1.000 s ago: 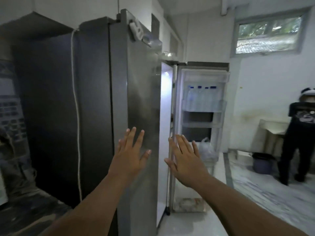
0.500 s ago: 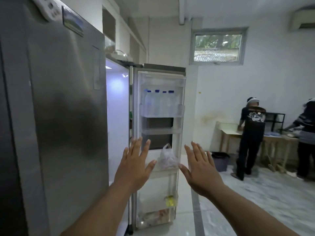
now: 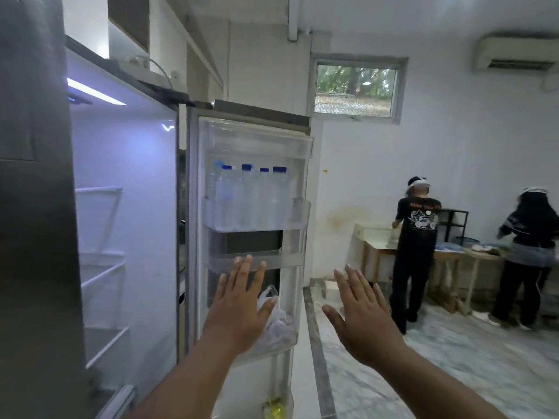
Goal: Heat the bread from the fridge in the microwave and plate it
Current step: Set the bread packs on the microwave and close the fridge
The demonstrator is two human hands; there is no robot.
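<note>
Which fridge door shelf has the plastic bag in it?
The lower shelf by the left hand holds the plastic bag; the shelf above holds water bottles.

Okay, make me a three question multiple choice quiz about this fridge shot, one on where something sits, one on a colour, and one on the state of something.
1. Where is the plastic bag?
A. in a lower bin of the open fridge door
B. on the floor
C. on the top inside shelf

2. What colour are the caps of the water bottles in the door?
A. red
B. blue
C. green

3. What state are the left hand and the right hand in?
A. both grip the bag
B. one pinches a bottle
C. both open with fingers spread, holding nothing

Answers: 1 A, the bag sits in a door bin below the bottle shelf. 2 B, each visible cap is blue. 3 C, the fingers are straight and spread, and nothing is held.
</note>
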